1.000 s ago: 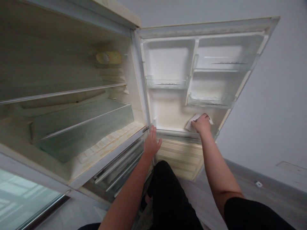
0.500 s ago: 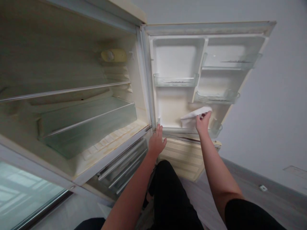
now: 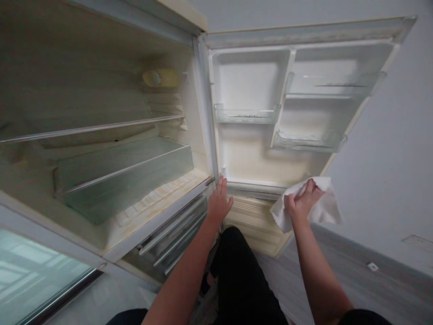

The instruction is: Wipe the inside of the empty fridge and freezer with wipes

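Right hand (image 3: 302, 198) bunches white cloth (image 3: 327, 205) in curled fingers; left hand (image 3: 219, 202) holds nothing visible, fingers straight and pointing up, thumb spread. Cloth sits at the lower free-side corner of the open upper refrigerator door (image 3: 257, 155), drooping on both sides of the right hand, longer crosswise than up-down. Part of it overlaps the ribbed lower door (image 3: 253, 219) in view, part hangs out past the door edge in front of the wall (image 3: 382, 149). Cloth touching door or not: can't tell. Main relation: door's bottom ledge (image 3: 253, 187) runs crosswise between the hands, cloth by its free end, left hand by its hinge end. Bare lower panel lies up and left of the cloth. Right hand is the near one; left is well apart from cloth, fingertips at the corner beside the metal hinge (image 3: 209, 182), contact likely but not certain. Right-side lower door bin (image 3: 306, 143) is above the cloth, apart from it. Clear drawer (image 3: 135, 176) is in the open compartment, left of both hands.
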Demonstrator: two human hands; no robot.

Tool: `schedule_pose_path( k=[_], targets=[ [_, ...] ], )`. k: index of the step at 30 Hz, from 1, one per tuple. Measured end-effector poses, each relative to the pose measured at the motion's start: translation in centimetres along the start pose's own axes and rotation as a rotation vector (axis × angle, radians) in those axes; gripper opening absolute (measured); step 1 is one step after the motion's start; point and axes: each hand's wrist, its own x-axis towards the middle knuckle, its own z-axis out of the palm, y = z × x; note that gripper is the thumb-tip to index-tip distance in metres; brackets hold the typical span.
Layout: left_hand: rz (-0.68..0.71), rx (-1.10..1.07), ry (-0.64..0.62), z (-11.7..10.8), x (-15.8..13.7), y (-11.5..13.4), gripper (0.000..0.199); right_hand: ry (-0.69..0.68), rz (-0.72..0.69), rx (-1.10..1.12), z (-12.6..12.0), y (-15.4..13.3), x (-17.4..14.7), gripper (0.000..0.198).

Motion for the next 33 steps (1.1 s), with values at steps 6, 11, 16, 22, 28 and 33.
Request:
schedule_pose_path(
  k=[6, 11, 16, 22, 28, 33],
  targets=[
    [-0.013, -0.008, -0.001, 0.0, 0.0, 0.0, 0.079, 0.049, 0.086, -0.059, 2.2, 1.0, -1.0, 0.081],
    [0.016, -0.034, 0.003, 0.3, 0.3, 0.2, 0.079, 0.095, 0.362, 0.069, 4.0, 0.1, -1.3, 0.076],
    [0.011, -0.032, 0.016, 0.8, 0.4, 0.5, 0.080, 0.002, 0.359, 0.072, 6.3, -3.9, -2.3, 0.074],
    [0.005, -0.019, 0.004, 0.7, 0.3, 0.4, 0.079, -0.253, -0.116, 0.037, 7.5, -11.0, -4.1, 0.057],
    [0.060, -0.113, -0.008, 0.6, 0.3, -0.3, 0.079, -0.492, -0.565, 0.109, 7.7, -16.1, -4.5, 0.053],
    [0.058, -0.075, -0.065, -0.1, 0.4, -1.2, 0.084, -0.643, -0.719, 0.082, 7.9, -19.6, -2.0, 0.052]
  ],
)
